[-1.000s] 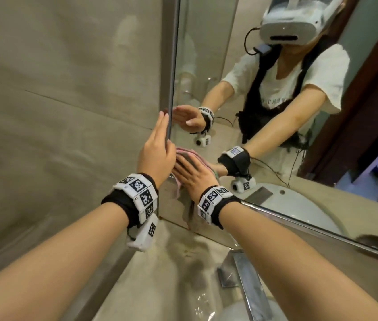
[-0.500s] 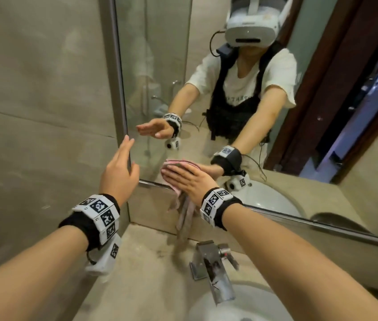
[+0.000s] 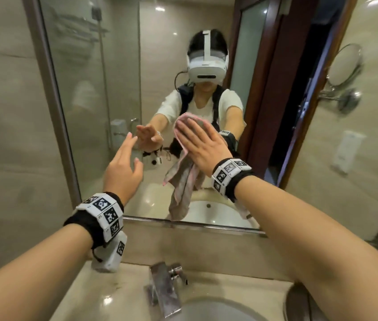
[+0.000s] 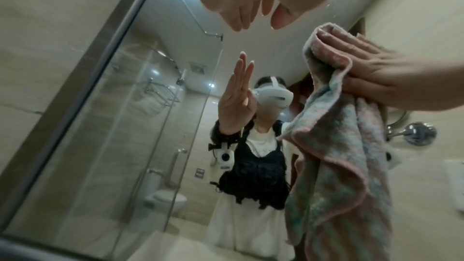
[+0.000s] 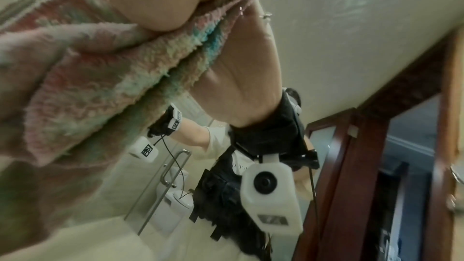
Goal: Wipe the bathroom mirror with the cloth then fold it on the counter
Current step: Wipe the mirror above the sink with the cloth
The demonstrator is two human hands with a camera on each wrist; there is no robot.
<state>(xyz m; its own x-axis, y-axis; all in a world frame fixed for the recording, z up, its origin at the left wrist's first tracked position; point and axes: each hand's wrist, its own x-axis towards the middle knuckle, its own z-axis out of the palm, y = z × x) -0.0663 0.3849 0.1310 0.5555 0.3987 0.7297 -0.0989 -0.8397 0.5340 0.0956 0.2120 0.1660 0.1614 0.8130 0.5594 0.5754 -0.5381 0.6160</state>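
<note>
The wall mirror (image 3: 118,89) fills the middle of the head view. My right hand (image 3: 203,144) lies flat with straight fingers and presses a pink and grey-green cloth (image 3: 184,181) against the glass; the cloth's loose end hangs down toward the mirror's lower frame. In the left wrist view the cloth (image 4: 334,166) drapes under the right hand (image 4: 376,72). The right wrist view shows the fluffy cloth (image 5: 95,78) squeezed beneath the palm. My left hand (image 3: 123,165) is held up left of the cloth, fingers straight, close to the glass and holding nothing.
Below the mirror runs a beige stone counter (image 3: 95,297) with a chrome faucet (image 3: 165,290) and a basin (image 3: 218,311). A round swivel mirror (image 3: 345,63) juts from the right wall. A tiled wall (image 3: 9,135) stands at the left.
My right hand has slid the cloth up and to the right, away from the mirror's lower left corner. My left hand has left the mirror's left edge and now hovers before the glass.
</note>
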